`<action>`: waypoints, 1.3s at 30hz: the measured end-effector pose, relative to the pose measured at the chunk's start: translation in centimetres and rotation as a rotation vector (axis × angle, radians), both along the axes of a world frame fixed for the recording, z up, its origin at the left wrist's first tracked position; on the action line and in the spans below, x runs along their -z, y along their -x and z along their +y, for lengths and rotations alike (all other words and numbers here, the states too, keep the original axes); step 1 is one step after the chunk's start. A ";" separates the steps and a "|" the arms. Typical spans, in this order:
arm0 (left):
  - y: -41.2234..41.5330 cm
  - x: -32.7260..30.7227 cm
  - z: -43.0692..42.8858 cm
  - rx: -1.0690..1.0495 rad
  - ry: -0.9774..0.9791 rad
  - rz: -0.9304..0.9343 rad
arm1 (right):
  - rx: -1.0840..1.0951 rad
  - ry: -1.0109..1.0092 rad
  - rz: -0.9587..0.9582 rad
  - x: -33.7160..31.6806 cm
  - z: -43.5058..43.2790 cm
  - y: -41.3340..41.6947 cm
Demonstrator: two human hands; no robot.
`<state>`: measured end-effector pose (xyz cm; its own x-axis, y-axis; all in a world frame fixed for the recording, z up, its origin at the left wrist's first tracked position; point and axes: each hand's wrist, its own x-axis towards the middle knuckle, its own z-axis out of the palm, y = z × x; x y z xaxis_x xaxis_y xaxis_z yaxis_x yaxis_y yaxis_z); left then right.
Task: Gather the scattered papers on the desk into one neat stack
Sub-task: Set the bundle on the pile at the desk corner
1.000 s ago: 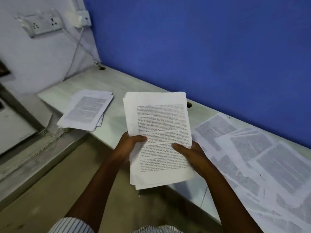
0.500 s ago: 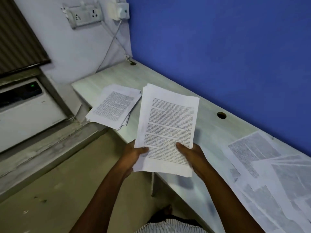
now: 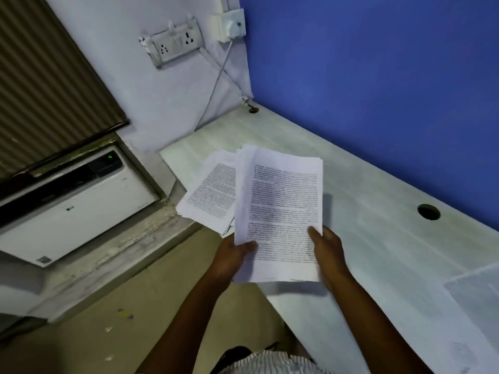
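Both hands hold a thick sheaf of printed papers above the pale desk. My left hand grips its lower left corner, thumb on top. My right hand grips the lower right edge, thumb on the page. The sheaf's left edge overlaps, in view, a smaller pile of printed papers lying on the desk's left end. At the right edge of the frame a loose sheet lies on the desk.
A blue wall runs behind the desk, with cable holes in the desktop. A wall socket and a cable hang at the corner. A white air conditioner sits left, below a blind. Floor lies under my arms.
The view has swung left: the scattered sheets on the right have nearly left the frame. The held sheaf has moved towards the left pile and now overlaps it in view.
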<state>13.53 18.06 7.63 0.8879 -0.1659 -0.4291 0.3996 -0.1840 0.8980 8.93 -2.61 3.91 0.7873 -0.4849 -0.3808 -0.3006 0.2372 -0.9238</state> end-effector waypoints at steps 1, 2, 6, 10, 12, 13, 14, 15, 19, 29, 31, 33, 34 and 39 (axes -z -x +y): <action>-0.5 -0.2 0.5 -0.031 -0.009 0.008 | -0.018 0.010 0.019 0.6 0.2 -0.4; -1.0 -0.2 1.0 -0.056 -0.015 0.012 | -0.064 0.025 0.050 1.2 0.5 -0.8; -3.7 -0.4 2.3 -0.087 -0.071 0.019 | -0.274 0.088 0.167 3.0 2.0 -2.3; -6.0 0.0 3.0 -0.014 -0.127 0.008 | -0.102 0.083 0.181 3.5 3.8 -3.9; -7.4 0.5 3.6 0.070 -0.168 0.026 | -0.064 0.101 0.187 3.4 5.0 -5.2; -8.1 0.8 3.9 0.115 -0.198 0.025 | -0.054 0.107 0.183 3.3 5.6 -6.1; -9.0 1.0 4.3 0.153 -0.226 0.012 | -0.046 0.106 0.179 3.2 6.1 -6.9; -10.1 1.2 4.9 0.171 -0.238 -0.004 | -0.047 0.111 0.176 3.1 6.7 -7.9; -16.2 1.5 8.3 0.126 -0.200 -0.061 | -0.103 0.170 0.234 2.8 9.1 -11.4; -28.5 6.7 14.6 0.152 -0.364 -0.113 | -0.389 0.331 0.305 4.2 15.7 -21.0; -30.0 7.4 15.3 0.224 -0.435 -0.141 | -0.365 0.347 0.333 4.6 16.4 -22.1; -31.2 7.6 15.6 0.271 -0.493 -0.160 | -0.329 0.370 0.381 5.0 17.0 -22.6; -31.8 7.7 15.9 0.291 -0.525 -0.173 | -0.303 0.379 0.413 5.5 17.3 -22.6; -32.5 8.1 16.2 0.332 -0.581 -0.368 | -0.136 0.325 0.458 6.8 17.2 -20.8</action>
<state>46.04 34.26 -0.42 0.9335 -0.2871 -0.2150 -0.0654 -0.7256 0.6850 29.78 14.59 -2.90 0.6411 -0.5398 -0.5456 -0.6947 -0.1060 -0.7114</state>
